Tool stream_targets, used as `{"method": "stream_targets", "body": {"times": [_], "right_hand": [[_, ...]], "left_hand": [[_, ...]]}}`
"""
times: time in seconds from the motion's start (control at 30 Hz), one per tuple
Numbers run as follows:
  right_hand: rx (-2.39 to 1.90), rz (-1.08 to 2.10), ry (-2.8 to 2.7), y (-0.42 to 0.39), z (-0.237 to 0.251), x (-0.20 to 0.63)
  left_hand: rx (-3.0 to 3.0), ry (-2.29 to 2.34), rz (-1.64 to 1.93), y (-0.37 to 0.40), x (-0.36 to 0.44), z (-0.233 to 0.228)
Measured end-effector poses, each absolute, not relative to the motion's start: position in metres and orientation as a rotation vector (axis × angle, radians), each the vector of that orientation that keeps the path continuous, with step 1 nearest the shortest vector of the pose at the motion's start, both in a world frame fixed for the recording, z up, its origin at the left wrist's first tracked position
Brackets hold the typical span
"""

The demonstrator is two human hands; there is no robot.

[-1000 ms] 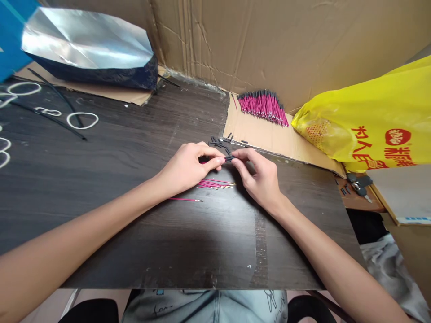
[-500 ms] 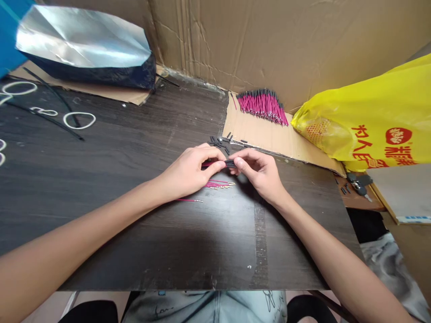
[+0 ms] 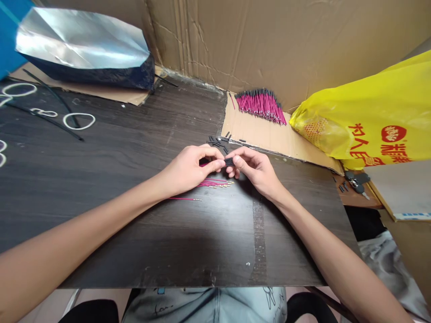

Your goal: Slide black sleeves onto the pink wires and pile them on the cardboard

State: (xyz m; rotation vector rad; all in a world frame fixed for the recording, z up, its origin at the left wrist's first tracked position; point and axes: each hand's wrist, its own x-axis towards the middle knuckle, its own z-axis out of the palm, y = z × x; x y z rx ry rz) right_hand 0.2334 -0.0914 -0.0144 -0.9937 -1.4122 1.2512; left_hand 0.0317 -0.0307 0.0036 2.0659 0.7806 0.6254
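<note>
Several black sleeves [image 3: 229, 161] show over the dark table [image 3: 168, 251], pinched at one end by our left hand [image 3: 190, 168] and at the other by our right hand [image 3: 256, 168]. Pink wires [image 3: 213, 182] lie just nearer us, loose black tubes [image 3: 215, 142] just beyond.

One left hand [image 3: 191, 168] and one right hand [image 3: 257, 170]; one yellow plastic bag [image 3: 367, 112]; one foil bag [image 3: 81, 40]; three long black tubes [image 3: 63, 127]; at least four white rubber bands [image 3: 78, 129]; roughly a dozen loose black sleeves [image 3: 217, 144], overlapping; one dense pile of magenta wires [image 3: 261, 107], uncountable; several fanned magenta wires [image 3: 215, 182]; one lone magenta wire [image 3: 183, 198].
</note>
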Motion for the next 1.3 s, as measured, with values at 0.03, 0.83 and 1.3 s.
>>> {"method": "stream_targets", "body": {"times": [0.03, 0.83, 1.3], "right_hand": [[-0.996, 1.248, -1.411, -0.091, -0.015, 0.233], [-1.099, 1.134, -1.245, -0.103, -0.009, 0.215], [-1.171, 0.900, -1.363, -0.108, -0.011, 0.212]], "left_hand": [[2.062, 0.776, 0.621, -0.031, 0.032, 0.003], [2.019, 0.855, 0.563, -0.035, 0.028, 0.012], [2.045, 0.659, 0.468, -0.038, 0.026, 0.012]]}}
